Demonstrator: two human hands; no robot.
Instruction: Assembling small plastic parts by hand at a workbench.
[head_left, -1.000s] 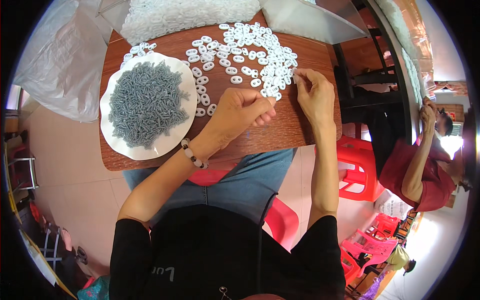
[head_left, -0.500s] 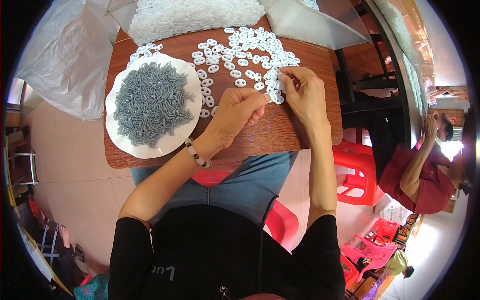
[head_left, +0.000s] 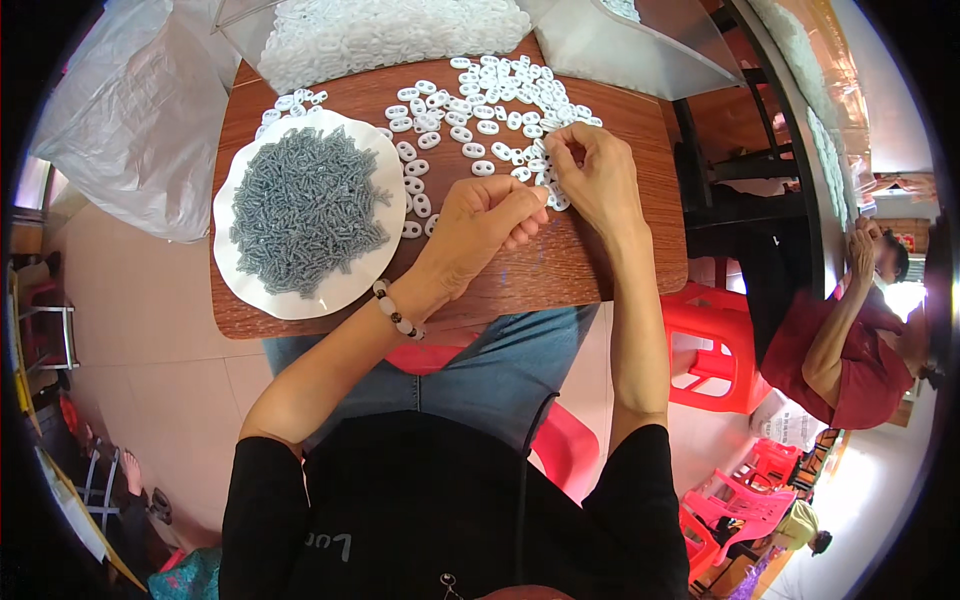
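Small white oval plastic pieces with two holes [head_left: 472, 150] lie loose on the brown wooden tabletop [head_left: 490, 285], thickest at the far right. My left hand [head_left: 490, 222] is closed in a pinch over the middle of the table, its thumb tip beside some of these pieces. Whatever its fingertips hold is too small to make out. Just to the right, my right hand [head_left: 598, 178] bends thumb and forefinger together at the pile's edge. Its fingertips touch the white pieces, and what lies between them is hidden. A wavy-rimmed white plate [head_left: 228, 285] at left bears a heap of small grey ridged pieces [head_left: 305, 210].
A clear bin of white pieces [head_left: 390, 35] stands at the far edge, with a grey tray [head_left: 640, 55] to its right. A white plastic bag [head_left: 130, 130] hangs at left. Red stools [head_left: 705, 345] and a seated person in dark red [head_left: 840, 360] are at right.
My right hand has shifted slightly left, its fingertips lower among the white pieces. The left hand has moved a little right, closer to it. The plate stays put.
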